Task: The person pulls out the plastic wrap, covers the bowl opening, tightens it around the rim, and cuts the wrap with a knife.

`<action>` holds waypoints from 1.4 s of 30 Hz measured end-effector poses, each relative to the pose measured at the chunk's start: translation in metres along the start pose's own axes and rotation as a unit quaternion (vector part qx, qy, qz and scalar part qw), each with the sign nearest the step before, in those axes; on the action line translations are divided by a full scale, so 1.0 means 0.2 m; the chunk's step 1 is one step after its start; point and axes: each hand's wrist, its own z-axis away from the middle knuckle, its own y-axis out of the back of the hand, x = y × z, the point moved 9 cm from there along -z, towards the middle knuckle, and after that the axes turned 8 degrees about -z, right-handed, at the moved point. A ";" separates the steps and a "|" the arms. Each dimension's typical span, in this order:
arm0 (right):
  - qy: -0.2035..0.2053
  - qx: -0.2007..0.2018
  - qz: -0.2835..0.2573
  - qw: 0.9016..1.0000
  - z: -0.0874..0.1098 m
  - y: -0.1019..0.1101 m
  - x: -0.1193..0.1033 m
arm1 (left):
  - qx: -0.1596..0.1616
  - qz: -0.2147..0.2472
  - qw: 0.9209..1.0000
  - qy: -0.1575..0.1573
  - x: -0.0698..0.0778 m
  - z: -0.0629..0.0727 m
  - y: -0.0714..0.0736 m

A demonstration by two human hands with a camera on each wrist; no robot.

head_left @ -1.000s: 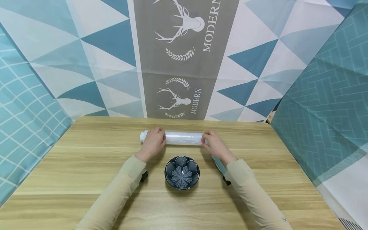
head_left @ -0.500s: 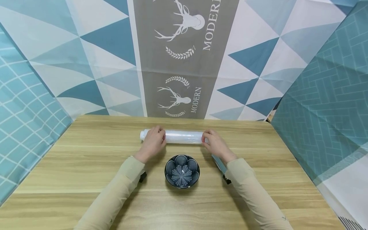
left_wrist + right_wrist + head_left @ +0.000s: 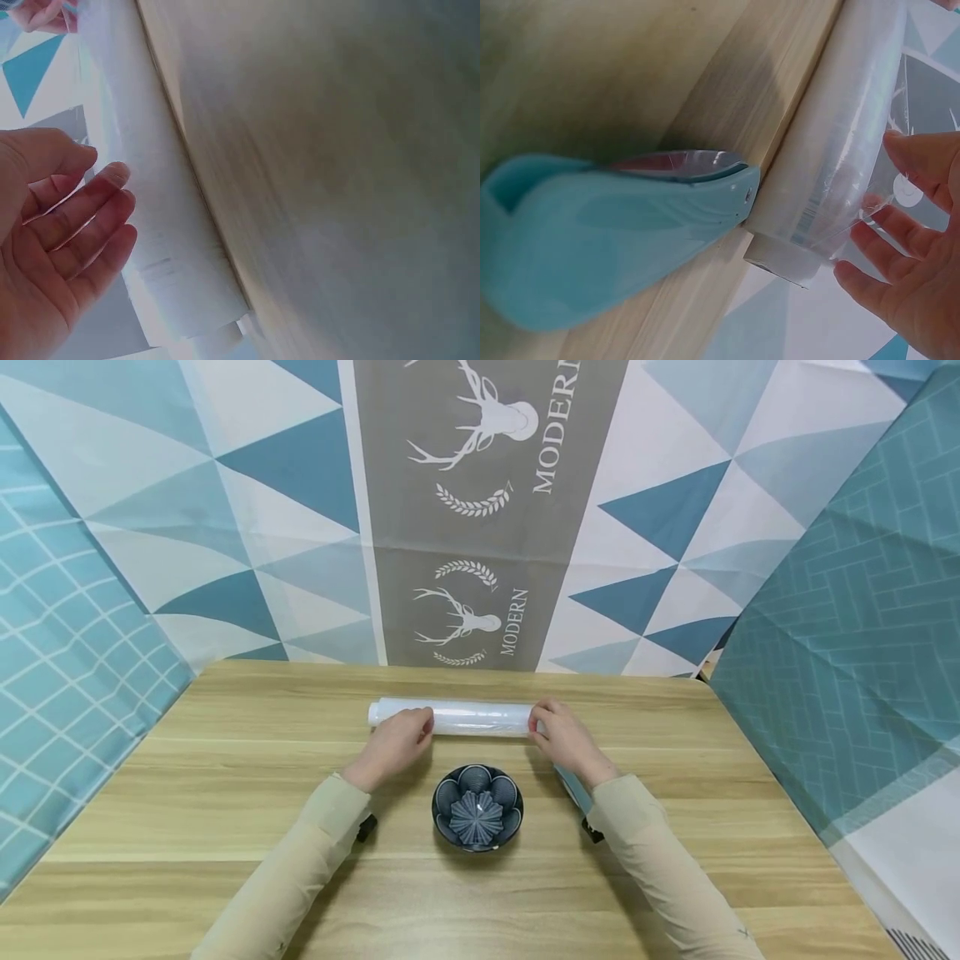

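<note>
A roll of clear plastic wrap [image 3: 480, 718] lies crosswise at the far side of the wooden table. At its left part my left hand [image 3: 397, 739] pinches the wrap with thumb and forefinger; the other fingers [image 3: 112, 247] are loosely bent beside the roll. My right hand [image 3: 562, 739] pinches the loose film near the right end, its remaining fingers [image 3: 866, 289] spread. A thin transparent sheet [image 3: 900, 97] stands off the roll by the right thumb. Nearer the body, between the forearms, sits a dark blue flower-patterned bowl [image 3: 477, 808].
Beside the roll's right end lies a light-blue, smooth-bodied object [image 3: 622, 232] with a shiny edge, partly hidden by the right forearm in the head view. Patterned cloth [image 3: 465, 510] rises behind the table [image 3: 225, 752], with blue tiled sheets at both sides.
My left hand has dropped a little toward the body, uncovering more of the roll's left part. The right hand, roll and bowl stay nearly where they were.
</note>
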 end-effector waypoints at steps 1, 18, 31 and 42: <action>-0.002 0.001 -0.001 1.000 0.00 0.00 0.00 | -0.003 0.001 1.000 -0.001 0.00 0.00 -0.01; -0.020 -0.004 -0.011 1.000 0.00 0.00 0.02 | 0.038 -0.047 0.998 0.013 -0.03 -0.01 0.02; -0.028 -0.006 -0.006 1.000 0.01 0.01 0.01 | 0.010 -0.030 0.999 0.030 -0.04 0.01 0.02; -0.021 -0.007 -0.009 1.000 0.03 0.03 -0.01 | -0.005 -0.021 0.999 0.031 -0.02 0.03 0.04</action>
